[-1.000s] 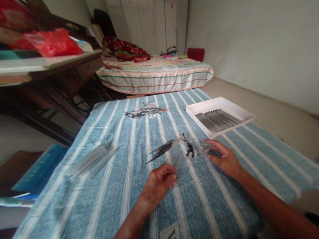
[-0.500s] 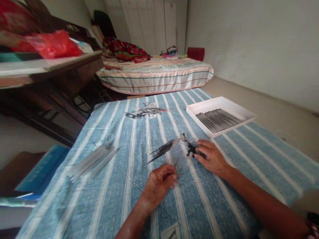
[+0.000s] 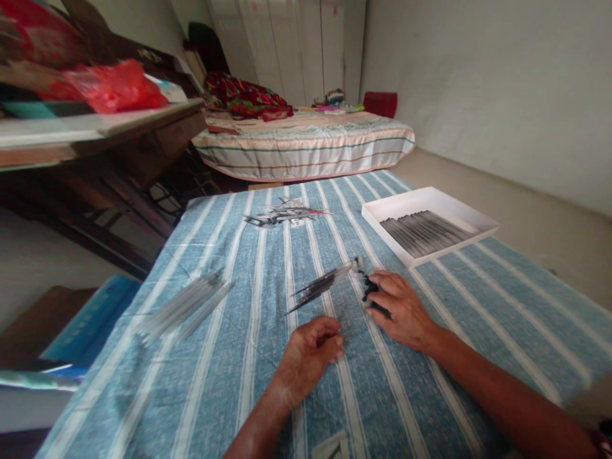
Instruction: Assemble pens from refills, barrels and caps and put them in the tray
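Note:
My right hand (image 3: 400,307) lies on the blue striped cloth (image 3: 268,382), fingers curled over a small pile of black and clear parts (image 3: 367,287); whether it grips any is hidden. My left hand (image 3: 310,357) rests nearer to me in a loose fist, fingertips pinched together, contents not visible. Between and beyond the hands lies a bundle of thin dark rods (image 3: 318,285).
A white tray (image 3: 377,210) holding several dark rods (image 3: 423,231) sits at the far right. Grey tubes (image 3: 186,305) lie on the left, a small tool pile (image 3: 282,215) at the far edge. A shelf with a red bag (image 3: 115,86) stands left; a bed (image 3: 306,143) behind.
My right hand slid left from beside the small parts onto them, sweeping them together. My left hand stayed where it was.

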{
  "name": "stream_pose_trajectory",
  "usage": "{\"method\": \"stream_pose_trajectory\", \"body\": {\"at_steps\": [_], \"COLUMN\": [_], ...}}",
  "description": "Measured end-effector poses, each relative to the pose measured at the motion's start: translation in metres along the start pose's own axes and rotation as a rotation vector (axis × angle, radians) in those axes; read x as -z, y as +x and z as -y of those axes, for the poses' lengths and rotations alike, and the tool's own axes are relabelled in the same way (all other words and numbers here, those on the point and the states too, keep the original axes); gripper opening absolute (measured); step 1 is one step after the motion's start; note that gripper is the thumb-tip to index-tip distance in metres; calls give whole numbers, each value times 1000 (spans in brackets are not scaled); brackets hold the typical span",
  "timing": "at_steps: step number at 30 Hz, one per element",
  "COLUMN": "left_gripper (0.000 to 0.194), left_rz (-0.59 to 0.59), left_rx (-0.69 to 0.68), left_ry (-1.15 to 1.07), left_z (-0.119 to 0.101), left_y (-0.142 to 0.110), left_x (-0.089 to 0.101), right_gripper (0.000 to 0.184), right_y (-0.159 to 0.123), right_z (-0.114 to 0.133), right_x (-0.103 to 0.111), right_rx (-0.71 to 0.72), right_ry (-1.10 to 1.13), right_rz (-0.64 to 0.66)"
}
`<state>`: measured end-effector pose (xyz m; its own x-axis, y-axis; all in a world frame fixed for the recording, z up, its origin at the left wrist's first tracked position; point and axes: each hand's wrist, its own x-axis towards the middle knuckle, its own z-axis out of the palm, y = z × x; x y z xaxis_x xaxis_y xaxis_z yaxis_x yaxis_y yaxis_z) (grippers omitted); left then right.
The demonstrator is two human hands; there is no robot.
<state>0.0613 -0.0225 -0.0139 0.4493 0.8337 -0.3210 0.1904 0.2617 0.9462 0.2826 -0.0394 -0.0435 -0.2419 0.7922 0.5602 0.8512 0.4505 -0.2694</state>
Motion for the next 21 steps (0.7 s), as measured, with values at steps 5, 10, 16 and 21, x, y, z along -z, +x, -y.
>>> {"method": "stream_pose_trajectory", "body": {"at_steps": [5,10,16,21], "left_gripper": [11,12,13,8], "left_rz": [12,17,17,18], "left_rx": [4,8,16,8], "left_ry": [9,-5,-6,-1], "left_z": [-2,-1,1,2], "left_y": [0,1,0,-1], "left_x": [-1,0,1,0], "right_gripper": [14,18,13,14], "right_y": [6,31,36,38], "right_z": [-4,-18,-13,-21], "right_x": [-1,-13,-22,-18], "right_rx": [9,-65,-10,-76], "right_ry": [8,-77,-44,-30], "right_rz": [-27,1,90,16]}}
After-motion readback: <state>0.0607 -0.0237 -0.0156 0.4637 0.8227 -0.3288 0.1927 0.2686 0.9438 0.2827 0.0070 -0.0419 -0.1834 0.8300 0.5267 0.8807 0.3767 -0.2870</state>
